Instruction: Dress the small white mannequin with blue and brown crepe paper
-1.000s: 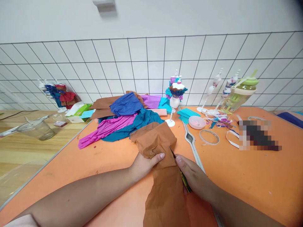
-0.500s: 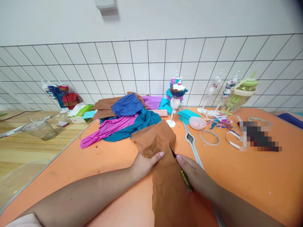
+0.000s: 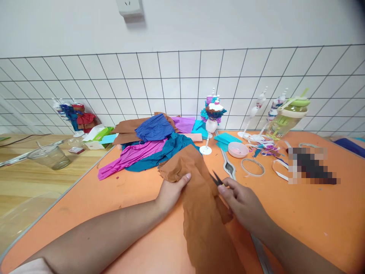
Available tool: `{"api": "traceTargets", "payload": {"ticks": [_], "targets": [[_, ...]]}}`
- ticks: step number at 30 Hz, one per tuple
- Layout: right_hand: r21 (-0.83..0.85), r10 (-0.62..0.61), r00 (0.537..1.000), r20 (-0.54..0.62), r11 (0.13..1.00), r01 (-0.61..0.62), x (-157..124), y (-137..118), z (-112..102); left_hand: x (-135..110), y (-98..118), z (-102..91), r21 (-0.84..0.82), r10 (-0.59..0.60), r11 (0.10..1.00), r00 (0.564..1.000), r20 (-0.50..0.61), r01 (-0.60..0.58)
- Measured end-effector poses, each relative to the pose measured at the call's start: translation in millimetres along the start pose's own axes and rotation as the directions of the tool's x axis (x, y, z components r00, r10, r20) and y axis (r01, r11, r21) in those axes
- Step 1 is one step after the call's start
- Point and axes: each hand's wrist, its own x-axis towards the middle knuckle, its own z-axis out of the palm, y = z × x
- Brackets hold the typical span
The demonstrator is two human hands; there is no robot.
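Note:
A long sheet of brown crepe paper [image 3: 205, 213] runs from the table's middle down to the near edge. My left hand [image 3: 171, 192] is closed on its upper left part, thumb on top and the other fingers hidden beneath. In my right hand [image 3: 242, 199] is a pair of scissors [image 3: 217, 179], beside the paper's right edge. Their dark blades point up and left and stand slightly apart; my hand covers most of the handles. A flap of the brown paper hangs below the right hand.
Blue, magenta, teal and brown crepe paper [image 3: 154, 127] lies piled behind. Small decorated figures on stands [image 3: 211, 125] rise near the tiled wall. A pink bowl [image 3: 238, 150], a tape roll [image 3: 253, 167], paper scraps and a green-lidded bottle [image 3: 291, 116] are at the right.
The scissors have come away from the paper's surface to its right edge, with their blades now parted. My left hand has slid slightly left, and the paper's right edge has shifted.

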Motion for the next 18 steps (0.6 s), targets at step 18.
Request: {"api": "traceTargets", "payload": {"ticks": [18], "targets": [[0.371, 0.173, 0.935, 0.309, 0.883, -0.286, 1.3, 1.0, 20.0, -4.7, 5.5, 1.7, -0.083, -0.156, 0.98, 0.955, 0.252, 0.182]]}}
